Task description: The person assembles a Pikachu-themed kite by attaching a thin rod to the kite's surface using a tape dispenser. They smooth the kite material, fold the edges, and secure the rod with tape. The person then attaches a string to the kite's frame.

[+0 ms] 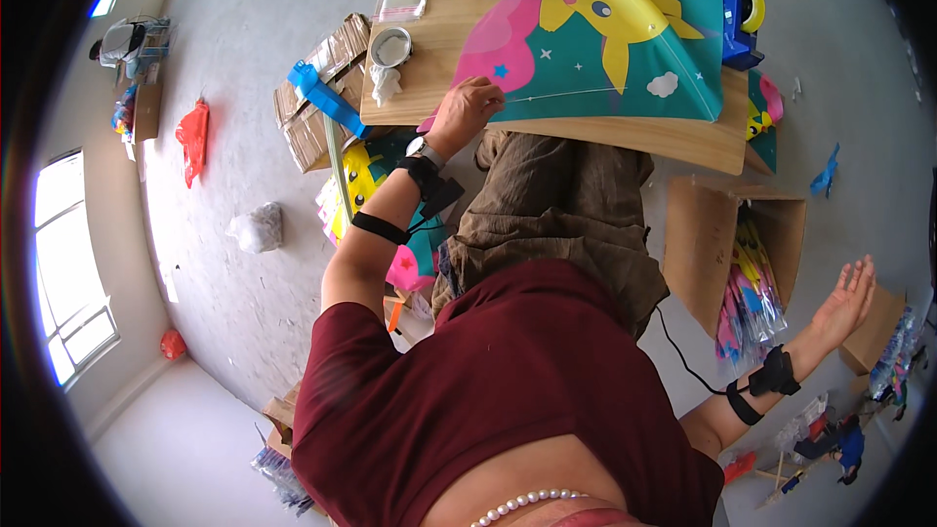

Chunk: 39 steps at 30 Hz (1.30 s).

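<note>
1. The person's left hand [467, 109] is at the near left part of the printed sheet [571, 54], fingers curled together; a thin pale line [576, 94] runs rightward from the fingertips, but whether they grip it cannot be told.
2. The right hand [847, 304] is held out to the right, well apart from the table [683, 140] — fingers extended, nothing in its grasp.
3. The sheet lies on the table, teal and pink with a yellow cartoon figure.
4. At the table's left edge stands a round container [391, 47], with a crumpled white tissue [386, 86] just beside it.
5. On the right edge sits a blue tape dispenser [739, 24] — a yellow roll in it.
6. Below the table's right end, an open cardboard box [698, 249] holds colourful packaged items [750, 298].
</note>
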Each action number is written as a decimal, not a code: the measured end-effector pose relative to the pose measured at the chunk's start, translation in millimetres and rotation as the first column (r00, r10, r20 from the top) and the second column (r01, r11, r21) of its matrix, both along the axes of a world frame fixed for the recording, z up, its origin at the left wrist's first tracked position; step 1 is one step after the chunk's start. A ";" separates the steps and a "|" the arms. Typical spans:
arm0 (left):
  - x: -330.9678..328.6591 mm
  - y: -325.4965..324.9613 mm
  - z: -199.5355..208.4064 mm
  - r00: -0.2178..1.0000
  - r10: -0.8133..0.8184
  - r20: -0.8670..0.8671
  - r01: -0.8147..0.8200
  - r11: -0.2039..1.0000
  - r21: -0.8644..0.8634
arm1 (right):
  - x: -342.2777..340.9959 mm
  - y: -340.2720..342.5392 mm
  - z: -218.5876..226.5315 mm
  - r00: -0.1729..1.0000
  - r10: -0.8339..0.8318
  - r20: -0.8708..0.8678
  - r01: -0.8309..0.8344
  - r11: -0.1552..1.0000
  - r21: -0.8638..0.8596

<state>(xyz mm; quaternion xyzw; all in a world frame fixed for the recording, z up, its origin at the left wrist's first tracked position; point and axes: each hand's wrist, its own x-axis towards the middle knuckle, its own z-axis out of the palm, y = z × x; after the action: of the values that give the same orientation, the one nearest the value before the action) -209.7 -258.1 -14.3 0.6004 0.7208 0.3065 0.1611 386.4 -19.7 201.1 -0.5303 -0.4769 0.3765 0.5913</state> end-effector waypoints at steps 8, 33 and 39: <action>7.0 -0.6 -4.3 0.998 -0.001 0.060 0.006 0.996 -0.086 | 1.6 3.8 -5.3 1.000 0.016 -0.008 -0.016 1.000 -0.003; 25.1 -2.6 -1.4 0.997 0.047 -0.058 -0.049 0.999 -0.020 | -14.1 4.5 -6.3 1.000 -0.001 -0.008 0.001 1.000 -0.024; 49.4 0.7 -4.3 0.936 0.104 -0.337 -0.177 0.965 -0.194 | -14.8 5.7 -8.6 1.000 0.009 -0.025 -0.010 0.999 -0.036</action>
<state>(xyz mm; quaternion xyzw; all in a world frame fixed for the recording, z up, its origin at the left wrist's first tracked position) -160.3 -257.4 -18.6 0.5674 0.8084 0.1325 0.0838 371.6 -14.0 192.5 -0.5339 -0.4653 0.3942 0.5857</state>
